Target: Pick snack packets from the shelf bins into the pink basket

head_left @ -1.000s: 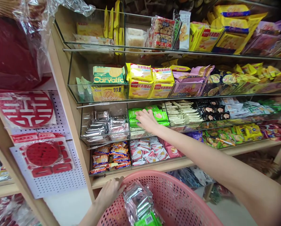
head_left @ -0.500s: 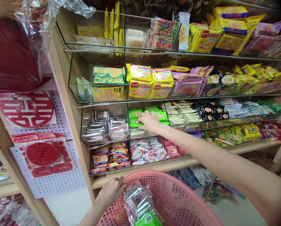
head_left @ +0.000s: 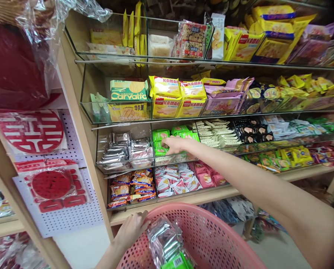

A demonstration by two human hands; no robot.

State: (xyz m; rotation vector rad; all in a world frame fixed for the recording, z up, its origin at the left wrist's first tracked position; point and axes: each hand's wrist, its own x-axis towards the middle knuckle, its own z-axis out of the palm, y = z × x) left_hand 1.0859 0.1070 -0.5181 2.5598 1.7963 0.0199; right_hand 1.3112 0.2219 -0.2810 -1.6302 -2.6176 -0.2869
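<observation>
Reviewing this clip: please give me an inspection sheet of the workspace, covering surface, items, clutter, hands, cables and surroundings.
Surface: tiered glass-fronted compartments above a wooden shelf edge
Things: green packets in a compartment; pink basket holding silver packets in clear wrap
Clutter: assorted bagged goods below the shelf edge
Left hand: on the basket's rim
Right hand: at the green packets; grip unclear
Cables: nothing seen
Surroundings: perforated panel with red decorations left of the shelves

Matt pink plastic for the basket (head_left: 219,231); shiny silvery film on the packets (head_left: 165,239); smooth pale wood-look shelf edge (head_left: 206,195).
</observation>
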